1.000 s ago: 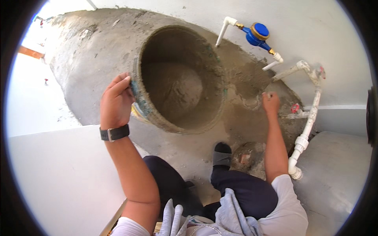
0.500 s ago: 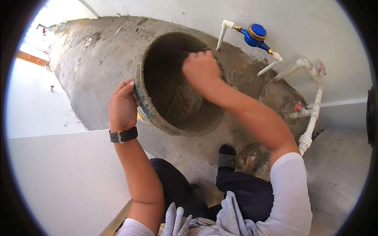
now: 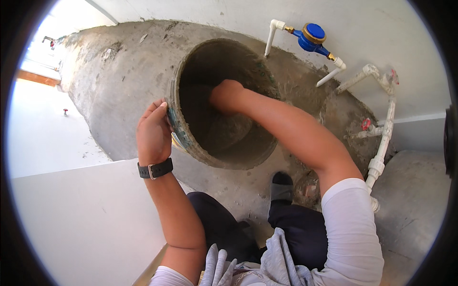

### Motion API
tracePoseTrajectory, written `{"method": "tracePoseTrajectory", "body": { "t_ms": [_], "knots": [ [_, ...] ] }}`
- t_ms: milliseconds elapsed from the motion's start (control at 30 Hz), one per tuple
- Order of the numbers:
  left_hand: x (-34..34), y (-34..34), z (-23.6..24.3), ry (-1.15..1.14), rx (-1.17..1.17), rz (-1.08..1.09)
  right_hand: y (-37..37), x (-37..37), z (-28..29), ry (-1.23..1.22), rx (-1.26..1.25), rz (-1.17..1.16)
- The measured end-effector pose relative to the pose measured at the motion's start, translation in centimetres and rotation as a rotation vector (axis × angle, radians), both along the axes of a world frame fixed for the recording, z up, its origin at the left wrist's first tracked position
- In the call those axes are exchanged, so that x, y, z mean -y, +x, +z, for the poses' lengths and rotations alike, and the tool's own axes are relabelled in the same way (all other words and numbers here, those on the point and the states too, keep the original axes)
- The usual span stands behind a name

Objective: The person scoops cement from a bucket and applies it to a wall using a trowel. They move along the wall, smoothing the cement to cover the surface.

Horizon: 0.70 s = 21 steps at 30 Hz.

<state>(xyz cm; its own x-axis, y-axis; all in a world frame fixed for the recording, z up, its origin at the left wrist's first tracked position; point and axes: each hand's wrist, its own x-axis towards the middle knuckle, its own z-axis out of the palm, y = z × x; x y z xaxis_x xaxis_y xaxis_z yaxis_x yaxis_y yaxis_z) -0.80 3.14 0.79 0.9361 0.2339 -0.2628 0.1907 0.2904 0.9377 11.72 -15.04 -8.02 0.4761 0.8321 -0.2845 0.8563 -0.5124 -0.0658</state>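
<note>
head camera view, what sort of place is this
Probably a construction or repair spot, perhaps a utility corner: there's a grey-caked bucket on rough bare floor, with a blue meter and white pipes nearby.

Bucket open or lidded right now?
Open: no lid covers the bucket; its inner wall shows, and the right hand reaches in.

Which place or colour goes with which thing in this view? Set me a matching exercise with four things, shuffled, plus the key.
Things
1. Left hand
2. Right hand
3. Water meter
4. Buckled wrist strap

Places and colours
A. Black
B. Reaching inside the bucket
C. Blue, with brass-coloured parts
D. At the bucket's rim, on the picture's left

Pairs: 1-D, 2-B, 3-C, 4-A
</note>
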Motion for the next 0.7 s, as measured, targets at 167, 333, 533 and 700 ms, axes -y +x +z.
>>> {"method": "tracePoseTrajectory", "body": {
  "t_ms": [167,333,533,700],
  "knots": [
    [0.2,0.1,0.1,-0.017,0.013,-0.069,0.1,1.9,2.6,0.029,-0.217,-0.101],
    [0.4,0.3,0.2,0.043,-0.026,0.009,0.3,4.6,2.9,0.123,-0.387,-0.225],
    [0.3,0.5,-0.1,-0.011,0.031,0.014,0.1,9.0,5.4,0.296,-0.428,-0.326],
    [0.2,0.7,-0.6,-0.033,0.034,0.03,0.9,14.5,8.3,0.384,-0.399,-0.399]
  ]
}}
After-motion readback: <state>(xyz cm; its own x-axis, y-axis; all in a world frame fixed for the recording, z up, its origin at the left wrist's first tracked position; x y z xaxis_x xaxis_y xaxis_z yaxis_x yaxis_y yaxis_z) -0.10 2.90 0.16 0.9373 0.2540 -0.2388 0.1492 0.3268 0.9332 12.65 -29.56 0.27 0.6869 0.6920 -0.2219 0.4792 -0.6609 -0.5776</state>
